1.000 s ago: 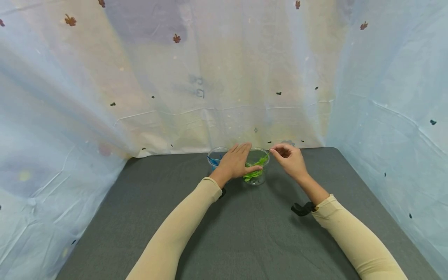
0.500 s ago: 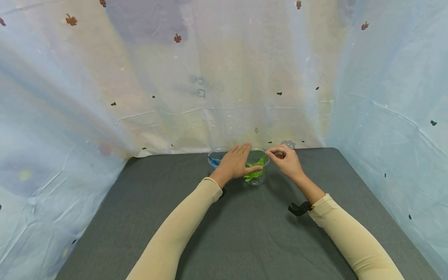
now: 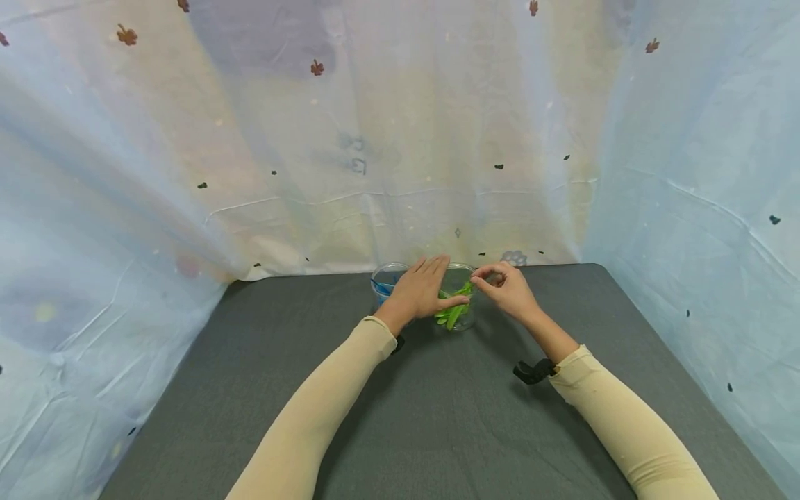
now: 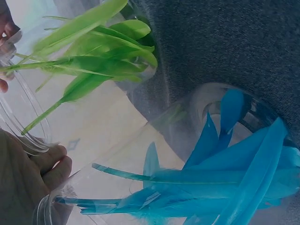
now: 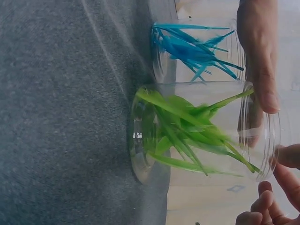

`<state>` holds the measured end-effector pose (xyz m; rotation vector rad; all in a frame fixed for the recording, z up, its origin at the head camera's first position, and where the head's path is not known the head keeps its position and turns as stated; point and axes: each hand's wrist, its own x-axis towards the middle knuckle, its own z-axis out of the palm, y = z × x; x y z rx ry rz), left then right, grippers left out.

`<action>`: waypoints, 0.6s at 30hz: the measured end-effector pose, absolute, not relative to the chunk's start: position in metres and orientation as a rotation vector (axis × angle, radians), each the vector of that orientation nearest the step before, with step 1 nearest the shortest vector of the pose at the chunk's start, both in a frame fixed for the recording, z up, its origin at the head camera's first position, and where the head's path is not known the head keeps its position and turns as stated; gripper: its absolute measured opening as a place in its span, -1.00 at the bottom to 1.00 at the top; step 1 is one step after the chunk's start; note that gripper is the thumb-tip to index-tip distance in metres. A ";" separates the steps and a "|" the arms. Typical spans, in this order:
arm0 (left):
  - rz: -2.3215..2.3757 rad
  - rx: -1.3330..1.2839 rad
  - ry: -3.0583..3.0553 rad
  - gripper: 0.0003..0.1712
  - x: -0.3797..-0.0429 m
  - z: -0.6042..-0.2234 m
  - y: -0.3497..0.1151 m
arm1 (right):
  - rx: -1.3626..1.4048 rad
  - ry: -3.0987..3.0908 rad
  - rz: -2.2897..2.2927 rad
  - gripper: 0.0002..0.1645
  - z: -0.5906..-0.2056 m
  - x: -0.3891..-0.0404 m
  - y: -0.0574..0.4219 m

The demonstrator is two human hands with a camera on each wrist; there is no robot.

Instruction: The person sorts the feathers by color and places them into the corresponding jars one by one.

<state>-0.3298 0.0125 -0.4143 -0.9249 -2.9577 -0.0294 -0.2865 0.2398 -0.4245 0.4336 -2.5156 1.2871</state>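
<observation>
Two clear plastic cups stand side by side at the table's far edge. The right cup contains several green feathers; the left cup contains several blue feathers. My left hand spans the cups from above, fingers straight, with its thumb across the green feathers' cup rim. At that rim's right side is my right hand, its thumb and index fingertips close together. A green quill end lies right beside those fingertips. I cannot tell whether they pinch it.
Dark grey cloth covers the table. A pale patterned curtain hangs just behind the cups and along both sides. From the right wrist hangs a black strap.
My right hand has moved slightly left and down to the cup's rim. A green feather near its fingertips has dropped lower among the others. My left hand has stayed put.
</observation>
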 end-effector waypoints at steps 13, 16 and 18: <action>-0.044 -0.899 -3.048 0.33 -0.328 -0.402 0.009 | 0.392 -2.447 1.324 -0.60 -0.424 -0.279 0.250; -0.056 -0.896 -3.052 0.34 -0.329 -0.398 0.006 | 0.391 -2.444 1.318 -0.60 -0.423 -0.277 0.254; -0.111 -0.898 -3.049 0.34 -0.329 -0.394 0.003 | 0.389 -2.443 1.309 -0.60 -0.423 -0.276 0.257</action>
